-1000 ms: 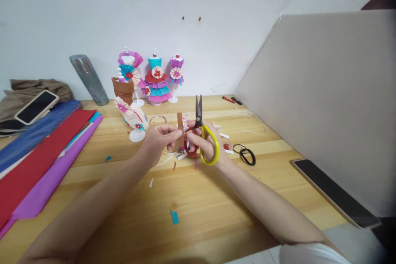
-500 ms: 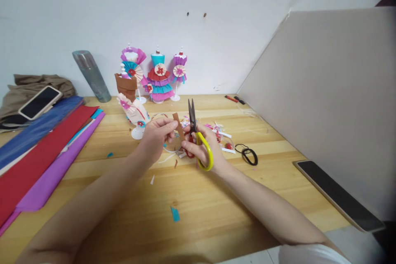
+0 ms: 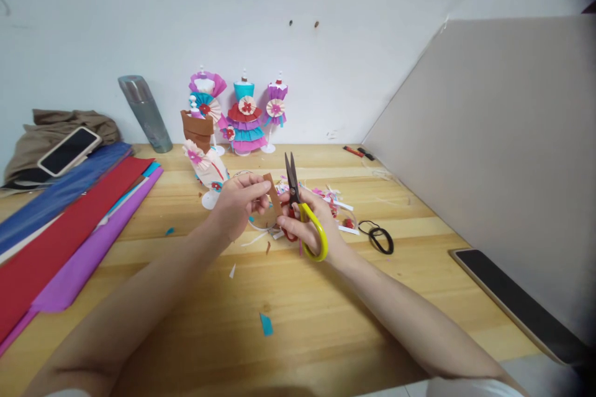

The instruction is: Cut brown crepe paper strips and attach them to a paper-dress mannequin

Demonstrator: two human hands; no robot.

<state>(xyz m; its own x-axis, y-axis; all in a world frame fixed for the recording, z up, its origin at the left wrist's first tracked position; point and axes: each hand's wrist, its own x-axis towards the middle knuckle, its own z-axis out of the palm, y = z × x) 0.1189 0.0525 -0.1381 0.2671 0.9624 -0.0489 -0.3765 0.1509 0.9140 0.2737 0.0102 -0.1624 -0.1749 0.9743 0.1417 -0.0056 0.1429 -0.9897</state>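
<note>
My left hand (image 3: pixel 239 201) pinches the upper end of a narrow brown strip (image 3: pixel 273 197) between thumb and fingers. The strip's lower end meets the thumb of my right hand (image 3: pixel 311 220). That hand also holds scissors (image 3: pixel 313 232) with a yellow and a red handle, their dark blades pointing up and slightly parted. The blades stand just right of the strip, not around it. Behind my left hand is a small dress form (image 3: pixel 199 130) with a brown top and a cream skirt with flowers.
Three more dressed forms (image 3: pixel 246 118) stand by the wall. A grey bottle (image 3: pixel 146 115), a phone (image 3: pixel 69 151) on brown cloth and coloured sheets (image 3: pixel 74 239) lie left. Paper scraps (image 3: pixel 266 324), black bands (image 3: pixel 382 240) and a dark-screened device (image 3: pixel 512 301) are also on the table.
The whole view has shifted a little, so everything appears slightly further right. My hands keep the same hold on the strip and scissors.
</note>
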